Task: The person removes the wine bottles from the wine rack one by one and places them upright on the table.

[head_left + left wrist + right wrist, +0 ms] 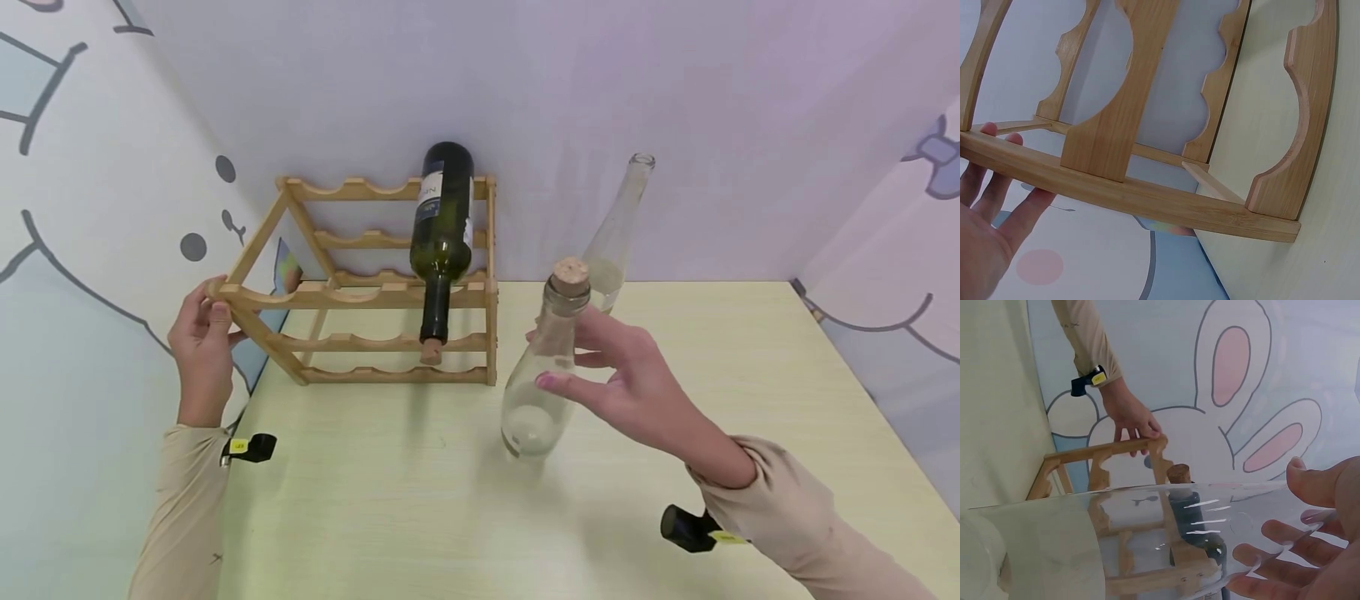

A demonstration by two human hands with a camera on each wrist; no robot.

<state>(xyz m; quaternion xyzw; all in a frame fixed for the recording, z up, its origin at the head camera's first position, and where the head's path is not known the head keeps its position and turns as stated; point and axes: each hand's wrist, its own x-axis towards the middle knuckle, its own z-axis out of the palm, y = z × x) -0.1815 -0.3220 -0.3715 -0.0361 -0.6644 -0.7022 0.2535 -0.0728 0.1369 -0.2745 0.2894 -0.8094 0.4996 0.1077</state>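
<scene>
My left hand [204,354] grips the upper front left corner of a wooden wine rack [393,297]; in the left wrist view its fingertips [1014,138] curl past a side bar. A dark green wine bottle [444,221] with a cork lies on the rack's top level, neck toward me. My right hand [637,392] holds a clear glass bottle [536,400] with a cork stopper [571,275], thumb on the near side and fingers round behind. Clear liquid shows inside. Whether its base touches the table cannot be told.
Behind my right hand stands a second clear bottle [618,233], uncorked and partly filled. The rack stands on a pale table [420,517], near the back wall [555,100] and a cartoon-printed left wall [90,250].
</scene>
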